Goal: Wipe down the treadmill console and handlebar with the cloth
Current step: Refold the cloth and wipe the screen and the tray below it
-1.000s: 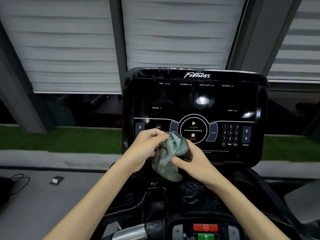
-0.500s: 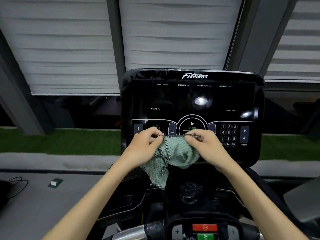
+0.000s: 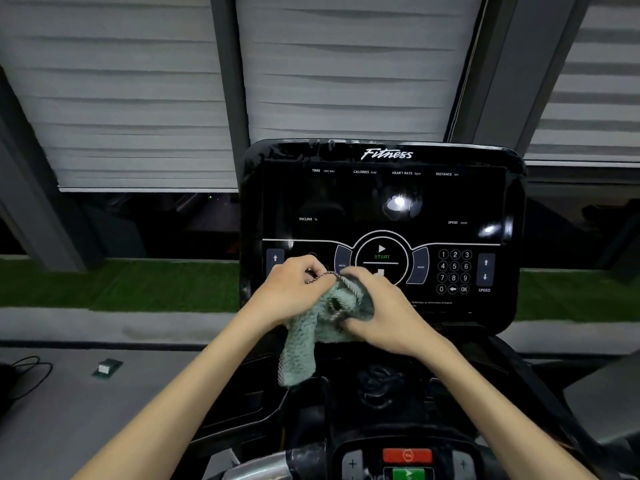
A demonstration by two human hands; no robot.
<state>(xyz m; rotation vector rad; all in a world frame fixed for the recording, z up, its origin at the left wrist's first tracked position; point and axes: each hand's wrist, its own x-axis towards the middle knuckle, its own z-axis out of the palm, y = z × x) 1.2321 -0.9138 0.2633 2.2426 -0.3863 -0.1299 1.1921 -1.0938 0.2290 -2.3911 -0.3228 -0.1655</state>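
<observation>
The black treadmill console (image 3: 381, 202) stands upright ahead, its screen dark with white labels and a number pad at the right. A pale green knitted cloth (image 3: 304, 344) with a checked edge hangs in front of the console's lower left. My left hand (image 3: 291, 289) pinches the cloth's top edge. My right hand (image 3: 381, 306) grips the bunched cloth from the right, thumb underneath. The silver and black handlebar (image 3: 277, 462) crosses the bottom of the view below both forearms.
Red and green buttons (image 3: 407, 457) sit on the lower control panel at the bottom. A grey floor ledge at left holds a small box (image 3: 105, 368) and a black cable (image 3: 24, 372). Blinds and grey pillars stand behind the console.
The cloth was spread between both hands half a second ago. Now my right hand has moved left and closed over it, bunching the cloth together.
</observation>
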